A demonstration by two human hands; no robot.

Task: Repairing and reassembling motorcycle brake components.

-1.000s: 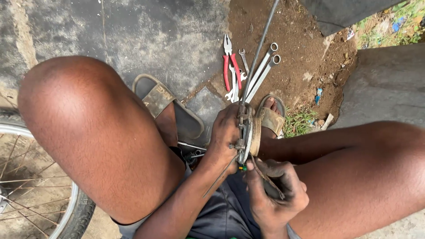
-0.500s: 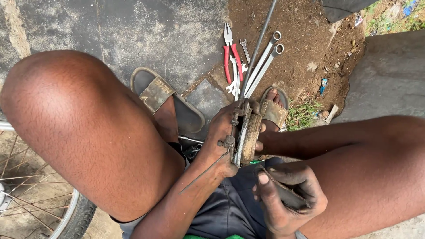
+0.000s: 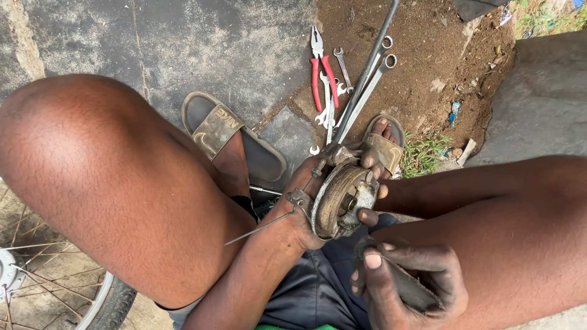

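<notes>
1. Grey concrete ground (image 3: 153, 43) spreads out beyond the hands, meeting a patch of brown soil (image 3: 428, 67) ahead of them and to the right.
2. A bicycle wheel (image 3: 55, 287), spokes and tyre showing, lies low on the far left, well apart from the left hand and past the person's left knee.
3. A dark sandal (image 3: 232, 134) with a tan strap sits empty on the ground just ahead of the left hand; a second sandal (image 3: 385, 150), worn on a foot, lies just beyond the fingertips.
4. A round rusty brake drum plate (image 3: 339, 198) stands on edge between the knees, with a thin wire (image 3: 257, 229) sticking out of it to the left.
5. The left hand (image 3: 306, 201) is wrapped round that plate from behind, fingers curled over its rim, grasping it.
6. The right hand (image 3: 403, 287), just below and right of the plate, is clenched around a dark curved strip (image 3: 409, 287).
7. Red-handled pliers (image 3: 321, 70) lie on the soil well ahead of both hands.
8. Several long spanners (image 3: 367, 91) lie beside the pliers, pointing back towards the left hand.
</notes>
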